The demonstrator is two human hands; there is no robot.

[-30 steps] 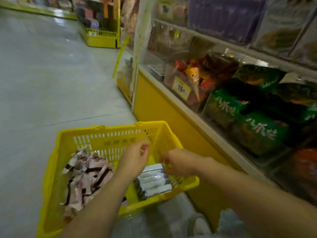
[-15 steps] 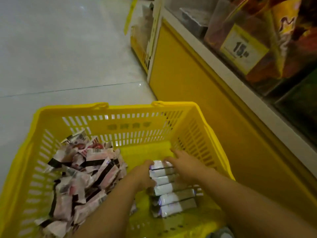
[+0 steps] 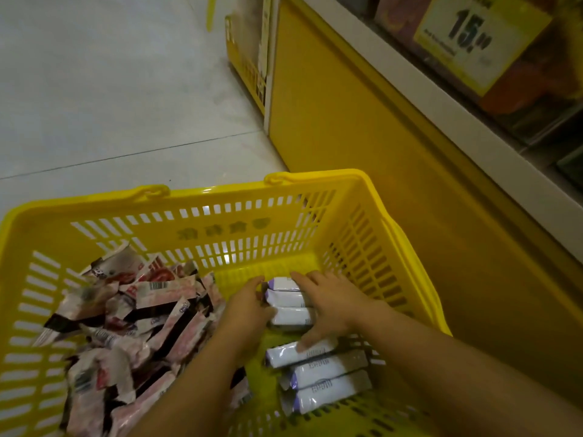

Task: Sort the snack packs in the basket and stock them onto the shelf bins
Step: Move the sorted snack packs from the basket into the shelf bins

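Pale tiled floor point(image 3: 110, 89) runs beside a yellow shelf base point(image 3: 362, 137). The yellow basket point(image 3: 220, 192) holds pink packs point(image 3: 132, 316) heaped along its left edge and a row of white packs point(image 3: 328, 370) along its right edge. The left hand point(image 3: 249, 307) curls round the far three packs' ends, and the right hand point(image 3: 331, 304) lies spread over them.

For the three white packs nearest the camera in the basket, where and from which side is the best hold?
Probably the two short ends of the white packs, squeezed together from above: they lie flat, long sides touching, ends lined up, with bare basket floor left of them.
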